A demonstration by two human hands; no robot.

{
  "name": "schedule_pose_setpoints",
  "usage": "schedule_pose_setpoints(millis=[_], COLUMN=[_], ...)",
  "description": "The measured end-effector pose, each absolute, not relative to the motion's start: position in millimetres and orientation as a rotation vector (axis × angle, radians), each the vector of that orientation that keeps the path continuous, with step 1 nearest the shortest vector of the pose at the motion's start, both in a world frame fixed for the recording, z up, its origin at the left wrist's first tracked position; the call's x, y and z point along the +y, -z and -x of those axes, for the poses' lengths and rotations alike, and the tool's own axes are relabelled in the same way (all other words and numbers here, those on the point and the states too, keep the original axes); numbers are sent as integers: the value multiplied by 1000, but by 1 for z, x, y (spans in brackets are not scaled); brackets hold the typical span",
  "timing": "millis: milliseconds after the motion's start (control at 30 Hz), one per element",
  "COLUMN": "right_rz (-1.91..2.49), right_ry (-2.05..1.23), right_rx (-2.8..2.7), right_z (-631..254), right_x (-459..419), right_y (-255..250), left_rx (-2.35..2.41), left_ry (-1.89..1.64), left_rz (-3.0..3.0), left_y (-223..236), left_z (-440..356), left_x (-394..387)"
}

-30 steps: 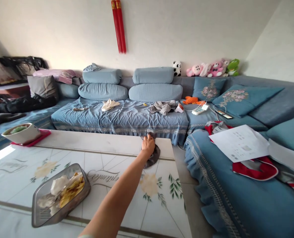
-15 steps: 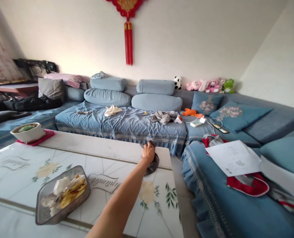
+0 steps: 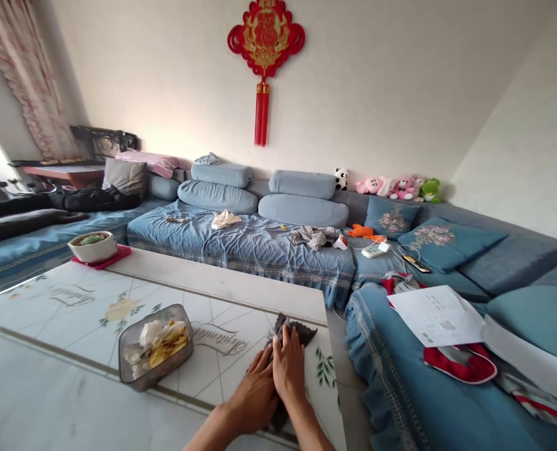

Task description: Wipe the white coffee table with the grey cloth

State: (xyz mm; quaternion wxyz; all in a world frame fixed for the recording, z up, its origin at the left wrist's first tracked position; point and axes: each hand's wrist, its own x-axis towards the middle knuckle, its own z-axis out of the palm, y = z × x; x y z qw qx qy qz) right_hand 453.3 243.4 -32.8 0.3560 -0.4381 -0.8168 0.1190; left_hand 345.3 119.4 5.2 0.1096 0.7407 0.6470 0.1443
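Note:
A dark grey cloth [image 3: 301, 334] lies spread on the table's right end. On top of it rests my right hand [image 3: 288, 360], palm down, its fingers stretched out and slightly apart. Beside it and a little nearer to me, my left hand [image 3: 257, 389] is also flat, fingers extended and touching the cloth's left side. Both hands partly cover the cloth, and part of it shows below, between my wrists. Left of my hands stands a translucent grey container [image 3: 154, 369] holding yellow-brown peels [image 3: 169, 344] and crumpled white tissue [image 3: 151, 333].
The glossy low table [image 3: 67, 376] has a floral pattern. A white plant pot [image 3: 93, 252] sits on a red mat [image 3: 119, 255] at its far left. A blue-covered sofa [image 3: 241, 250] wraps behind and right, bearing clothes, cushions and papers [image 3: 435, 316].
Before, one hand held the bunched cloth near the table's far right edge. Now the cloth is closer to me and spread wider, with both hands on it. The view has tilted upward.

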Motion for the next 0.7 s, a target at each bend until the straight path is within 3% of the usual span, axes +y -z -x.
schedule_pose_setpoints(millis=[133, 267, 367, 467, 600, 700], right_rz=[1265, 1029, 766, 719, 1150, 1313], right_ry=[-330, -418, -463, -432, -270, -198], right_rx=[-2313, -2461, -2617, -2632, -2501, -2445], right_z=[-400, -353, -367, -436, -501, -471], right_x=[299, 292, 238, 221, 317, 409], right_y=[-10, -36, -13, 22, 11, -21], left_rx=[2157, 2389, 2341, 2281, 2645, 2907], left_ry=[-511, -679, -678, -626, -744, -690], left_rz=[-2233, -2400, -2493, -2476, -2222, -1917], left_y=[11, 6, -6, -2, 27, 44], left_z=[-301, -256, -217, -151, -45, 6], left_x=[31, -55, -98, -132, -156, -155])
